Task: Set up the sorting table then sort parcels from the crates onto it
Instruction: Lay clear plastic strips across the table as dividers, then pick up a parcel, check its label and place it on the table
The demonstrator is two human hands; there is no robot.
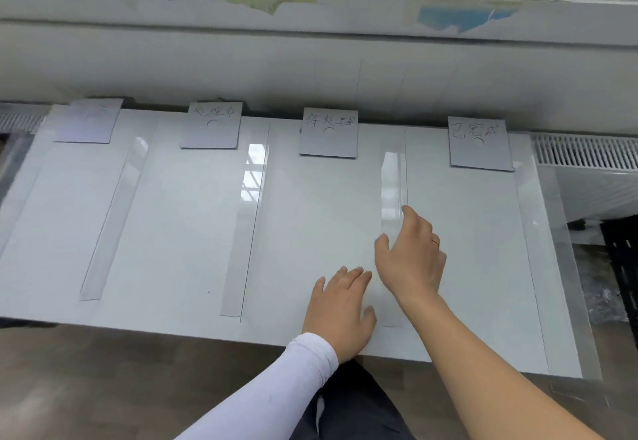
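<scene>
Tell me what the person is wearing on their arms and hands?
The left arm wears a long, snug white sleeve reaching the wrist. The right arm is bare, with no sleeve. The right hand has a thin ring on one finger. The left hand wears nothing.

The worktop (193,232) is shiny white, with clear tape strips (247,232) and thin dark lines running down it. Four pale grey paper cards (328,132) at the back have dark handwriting. The left arm wears a white sleeve (276,388). The wall (310,60) is white with a green patch (269,1) and a blue patch (462,17). The floor (103,370) is brown.
</scene>
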